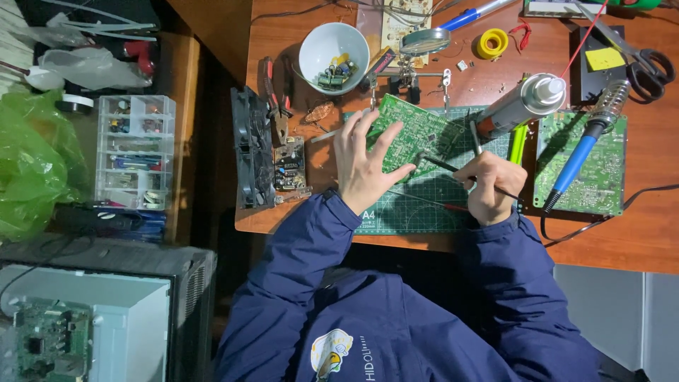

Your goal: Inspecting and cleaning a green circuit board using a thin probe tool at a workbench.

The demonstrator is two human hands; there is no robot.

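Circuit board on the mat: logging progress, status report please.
Left hand flat on green circuit board. Right hand shut on thin black probe, tip at board. Spray can lies close by.

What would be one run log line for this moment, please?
left hand: flat on green circuit board | right hand: holds black probe, tip on board | board: on cutting mat | blue soldering iron: lying unused

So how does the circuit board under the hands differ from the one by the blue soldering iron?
The held circuit board sits tilted on the green cutting mat, the left hand pressing it; the right hand puts a thin black tool to it. The second circuit board lies flat, square to the desk, untouched, the blue soldering iron across it. Both are green.
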